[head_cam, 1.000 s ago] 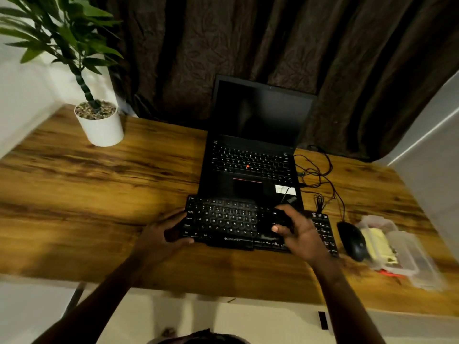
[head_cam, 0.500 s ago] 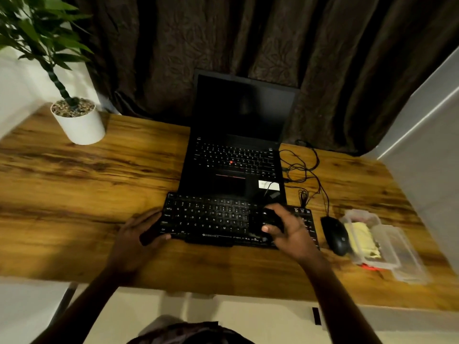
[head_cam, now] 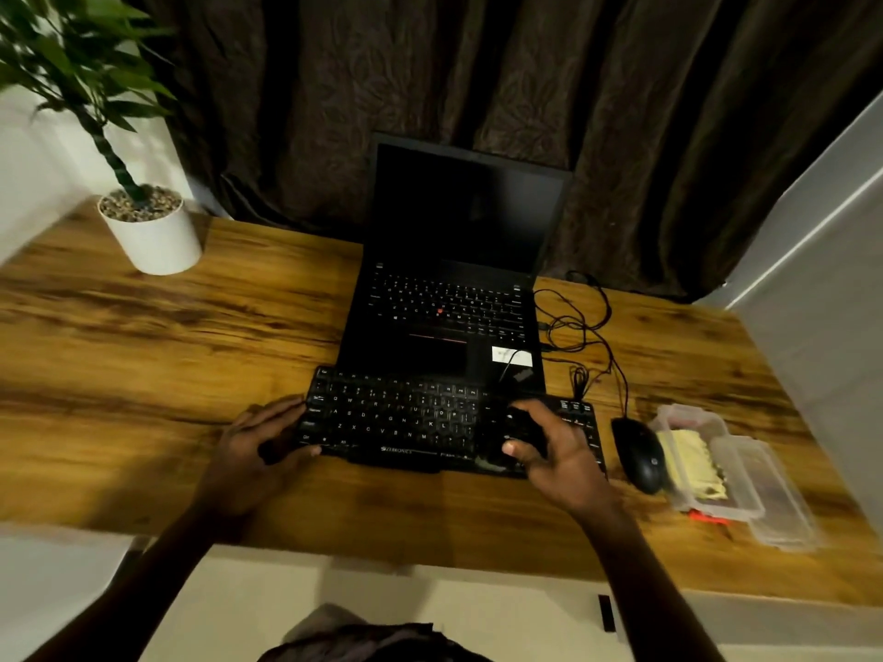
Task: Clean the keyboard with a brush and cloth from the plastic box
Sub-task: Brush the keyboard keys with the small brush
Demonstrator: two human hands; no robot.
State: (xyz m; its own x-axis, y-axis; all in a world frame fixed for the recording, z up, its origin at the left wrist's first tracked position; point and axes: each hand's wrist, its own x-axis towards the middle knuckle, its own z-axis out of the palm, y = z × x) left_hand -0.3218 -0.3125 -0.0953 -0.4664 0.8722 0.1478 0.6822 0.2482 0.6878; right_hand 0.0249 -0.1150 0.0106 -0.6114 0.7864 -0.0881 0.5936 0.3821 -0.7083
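Nearest the front edge of the brown wooden bench (head_cam: 143, 375) lies the black plastic keyboard (head_cam: 406, 422). Just right of the keyboard sits a black mouse (head_cam: 638, 453). Right of that is a clear plastic box (head_cam: 669, 418) holding a yellow cloth (head_cam: 693, 461), with a clear lid (head_cam: 774, 499) alongside it. Something orange-red (head_cam: 707, 518) pokes out at the box's near end.

Behind the keyboard, an open black laptop (head_cam: 444, 303) with a dark screen meets its rear edge. Tangled black cables (head_cam: 583, 327) lie behind and to the right. Far behind-left of the keyboard stands a white plant pot (head_cam: 153, 241), and a dark brown curtain (head_cam: 478, 64) hangs at the back.

The left grip (head_cam: 258, 451) wraps the keyboard's left end, thumb on the front edge. The right grip (head_cam: 559, 451) curls over the keyboard's right part around a small dark object (head_cam: 511, 432), too dark to identify, and hides the keys beneath.
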